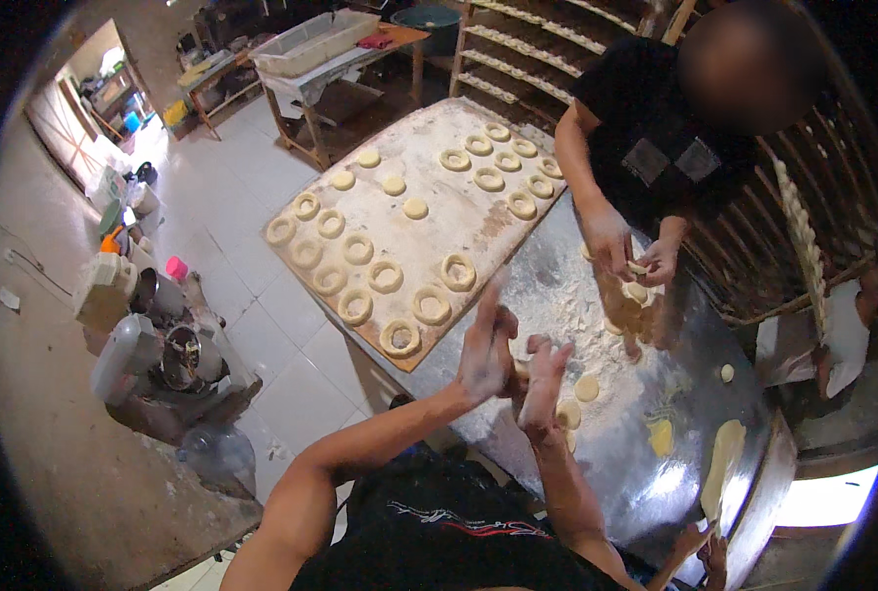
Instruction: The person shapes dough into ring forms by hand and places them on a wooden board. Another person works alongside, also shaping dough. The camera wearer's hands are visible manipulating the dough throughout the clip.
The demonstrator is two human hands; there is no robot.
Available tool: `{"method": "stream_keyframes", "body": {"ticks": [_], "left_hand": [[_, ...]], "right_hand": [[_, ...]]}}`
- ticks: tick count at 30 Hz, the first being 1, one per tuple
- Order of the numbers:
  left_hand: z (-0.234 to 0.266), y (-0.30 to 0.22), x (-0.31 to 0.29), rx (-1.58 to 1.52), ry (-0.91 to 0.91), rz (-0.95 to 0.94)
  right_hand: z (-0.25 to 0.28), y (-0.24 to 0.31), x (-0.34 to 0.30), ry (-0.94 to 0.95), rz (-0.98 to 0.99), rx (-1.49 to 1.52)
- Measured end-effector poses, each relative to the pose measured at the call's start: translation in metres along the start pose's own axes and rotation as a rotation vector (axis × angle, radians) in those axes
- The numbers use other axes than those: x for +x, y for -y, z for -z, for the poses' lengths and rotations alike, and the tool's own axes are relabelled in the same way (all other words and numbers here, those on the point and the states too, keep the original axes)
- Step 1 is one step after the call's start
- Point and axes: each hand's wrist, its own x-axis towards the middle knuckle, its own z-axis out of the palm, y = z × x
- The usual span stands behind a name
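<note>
Left hand, right hand: fingers seen partly spread, hold cannot be told. Dough disc, just right, judged light, soft, easily stretched; best lifted by rim.

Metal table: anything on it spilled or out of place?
A yellow patch looks odd on the metal table: ragged, smeary, unlike the round dough discs to its left. I can't tell what it is.

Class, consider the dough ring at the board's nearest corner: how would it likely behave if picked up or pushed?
The dough ring is probably soft and floppy: it looks pale and unbaked, so one-sided lifting might stretch it. It may slide fairly easily, since the board looks floury. Rolling seems unlikely, as it lies flat.
</note>
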Motion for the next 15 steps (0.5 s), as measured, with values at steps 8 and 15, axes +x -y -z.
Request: {"method": "stream_keyframes", "body": {"ticks": [8, 15], "left_hand": [[0.037, -0.017, 0.026, -0.075, 0.068, 0.416], [0.078, -0.003, 0.06, -0.38, -0.13, 0.462]], "right_hand": [[-0.038, -0.01, 0.017, -0.006, -0.019, -0.072], [-0.077, -0.021, 0.062, 0.069, 0.032, -0.096]]}}
